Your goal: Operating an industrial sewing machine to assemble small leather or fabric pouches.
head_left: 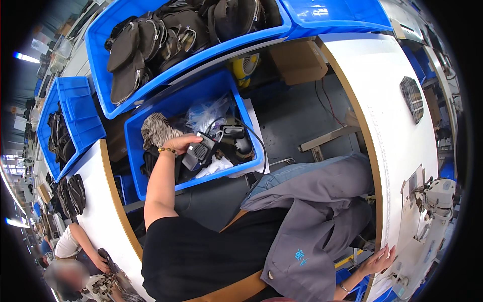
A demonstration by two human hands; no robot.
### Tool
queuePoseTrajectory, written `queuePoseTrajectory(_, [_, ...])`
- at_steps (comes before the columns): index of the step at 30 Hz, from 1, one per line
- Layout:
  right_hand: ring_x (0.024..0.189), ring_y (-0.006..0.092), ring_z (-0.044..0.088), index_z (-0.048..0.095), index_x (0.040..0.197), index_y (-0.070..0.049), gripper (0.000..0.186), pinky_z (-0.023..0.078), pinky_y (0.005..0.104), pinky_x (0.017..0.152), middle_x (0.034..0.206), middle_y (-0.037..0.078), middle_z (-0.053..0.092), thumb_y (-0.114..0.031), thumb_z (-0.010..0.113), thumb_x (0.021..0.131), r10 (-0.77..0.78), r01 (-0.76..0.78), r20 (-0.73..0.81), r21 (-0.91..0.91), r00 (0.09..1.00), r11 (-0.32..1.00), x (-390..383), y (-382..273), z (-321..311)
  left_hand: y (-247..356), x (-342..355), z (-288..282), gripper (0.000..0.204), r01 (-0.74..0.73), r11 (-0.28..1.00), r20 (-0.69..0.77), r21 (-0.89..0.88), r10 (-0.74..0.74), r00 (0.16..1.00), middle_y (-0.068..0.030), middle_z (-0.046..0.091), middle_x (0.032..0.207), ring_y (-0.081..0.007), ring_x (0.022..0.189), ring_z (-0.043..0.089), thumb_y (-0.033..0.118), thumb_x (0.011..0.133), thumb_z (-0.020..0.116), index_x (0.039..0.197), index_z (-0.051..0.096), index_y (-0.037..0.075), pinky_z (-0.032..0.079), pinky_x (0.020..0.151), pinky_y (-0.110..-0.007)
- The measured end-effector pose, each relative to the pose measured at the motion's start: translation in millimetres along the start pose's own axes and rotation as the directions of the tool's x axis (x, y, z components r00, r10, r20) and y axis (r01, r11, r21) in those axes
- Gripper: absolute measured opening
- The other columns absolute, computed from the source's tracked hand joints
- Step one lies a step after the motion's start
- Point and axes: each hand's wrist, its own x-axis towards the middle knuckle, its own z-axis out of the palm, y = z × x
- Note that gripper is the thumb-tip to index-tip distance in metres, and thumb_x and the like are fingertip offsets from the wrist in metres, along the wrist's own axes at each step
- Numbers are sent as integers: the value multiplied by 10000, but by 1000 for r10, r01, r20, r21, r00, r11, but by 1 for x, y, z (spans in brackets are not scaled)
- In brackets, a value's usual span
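My left hand (180, 143), a beaded bracelet at its wrist, is closed around a small black box-shaped device with a speaker-like grille (199, 152). It holds this over a blue bin (132, 132) standing low between the tables. Inside the bin lie a striped cloth (158, 132), clear plastic bags (207, 115), a crumpled white piece (215, 166) and another black device (232, 132) with a cable. Off to the lower right, my right hand (380, 260) rests by the white table's edge, fingers apart and nothing in them.
A large blue crate (98, 83) of dark zippered bags stands ahead. White tables flank me; a sewing machine (436, 194) and a dark fabric piece (412, 99) are on the right one. A yellow fan (244, 68) and a cardboard box (298, 63) sit beneath. Another person (75, 241) works at lower left.
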Motion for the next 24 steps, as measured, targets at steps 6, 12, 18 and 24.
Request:
queuePoseTrajectory(6, [1170, 325, 521, 665, 1106, 5, 232, 334, 454, 1050, 1267, 178, 581, -122, 510, 991, 8, -8, 22, -10, 1000, 1000, -9, 5, -1, -3, 27, 19, 660, 275, 885, -130, 375, -244, 961, -37, 644, 1065, -129, 968, 556, 591, 720, 743, 1139, 664, 87, 419, 815, -262])
queuePoseTrajectory(12, [1170, 329, 525, 663, 1108, 3, 229, 316, 468, 1069, 1271, 179, 582, -117, 508, 990, 18, -18, 23, 4, 1000, 1000, -11, 5, -2, -19, 48, 13, 878, 324, 783, -22, 531, -370, 929, -91, 534, 1319, -211, 1153, 497, 653, 659, 744, 1296, 574, 73, 393, 925, -329])
queuePoseTrajectory(18, [1131, 327, 557, 665, 1096, 23, 200, 420, 402, 962, 1243, 192, 592, -76, 549, 967, -28, 29, 23, -46, 999, 999, 1, -7, -7, -24, 64, 16, 1066, 316, 676, -73, 666, -362, 929, -147, 499, 1385, -255, 1238, 476, 682, 594, 760, 1350, 502, -25, 402, 969, -355])
queuePoseTrajectory(24, [1143, 331, 548, 672, 1085, 19, 191, 407, 422, 981, 1248, 192, 589, -60, 558, 953, 17, -17, 9, -27, 1000, 999, -1, -7, -12, -8, 73, 32, 898, 298, 454, -190, 840, -268, 944, -81, 671, 954, -220, 842, 600, 648, 522, 820, 1093, 690, -33, 484, 678, -312])
